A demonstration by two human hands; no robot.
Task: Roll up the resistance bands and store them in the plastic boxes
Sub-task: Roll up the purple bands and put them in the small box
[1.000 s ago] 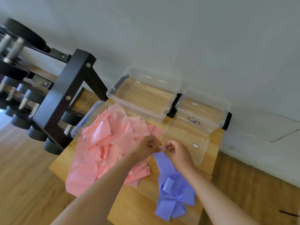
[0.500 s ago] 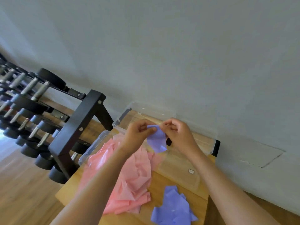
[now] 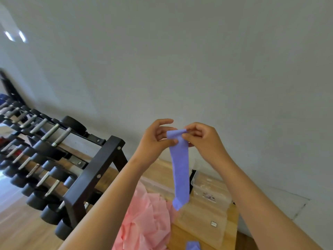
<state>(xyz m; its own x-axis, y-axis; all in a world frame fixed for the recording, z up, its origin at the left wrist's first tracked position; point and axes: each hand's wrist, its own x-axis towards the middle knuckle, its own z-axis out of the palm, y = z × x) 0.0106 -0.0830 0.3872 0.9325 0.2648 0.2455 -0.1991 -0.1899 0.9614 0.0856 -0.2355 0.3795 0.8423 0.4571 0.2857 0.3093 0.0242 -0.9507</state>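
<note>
Both hands are holding up a purple band: the left hand and right hand are pinching its top end, and it is hanging over the table. Pink bands are lying in a pile near the left, and a clear plastic box is sitting far right.

Held band is kept up in front of the wall, top end pinched btw. left hand & right hand; the rest hangs straight down over the table. On the table, band pile is spread below-left of it. Box is set to the right, near the wall, w/ shallow box just in front. Loose band lies at the near edge. Dumbbell rack is placed left of the table, along the wall.
</note>
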